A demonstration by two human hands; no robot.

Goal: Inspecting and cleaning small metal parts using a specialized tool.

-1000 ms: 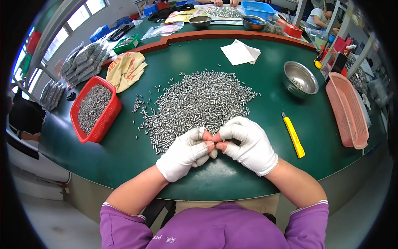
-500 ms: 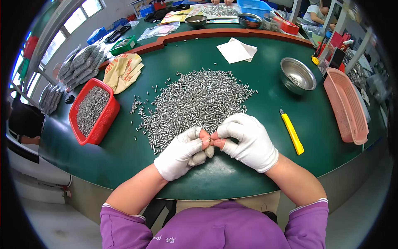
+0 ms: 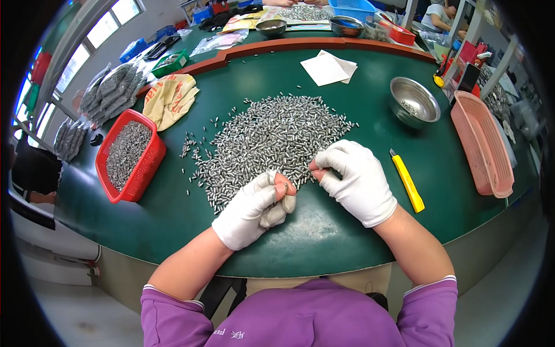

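A wide heap of small silvery metal pieces (image 3: 272, 136), each short and rounded, covers the middle of the green table. At the heap's near edge is my left hand (image 3: 260, 202), in a white glove with bare fingertips. Its thumb and forefinger pinch one small metal piece (image 3: 285, 185). My right hand (image 3: 352, 179), gloved the same way, reaches to the heap's right near edge with thumb and forefinger close together. Whatever lies between those fingertips is too small to make out.
A red basket (image 3: 147, 173) full of metal pieces stands left, beside a crumpled cloth bag (image 3: 170, 101). To the right are a yellow utility knife (image 3: 408, 182), a steel bowl (image 3: 415, 104) and a pink basket (image 3: 483, 147). White paper (image 3: 324, 69) lies beyond the heap. Another person's hands (image 3: 283, 2) show at the far table.
My hands, together half a second ago, are now apart. The right one has moved right and away from me to the heap's edge; the left has shifted slightly left, keeping its pinch.
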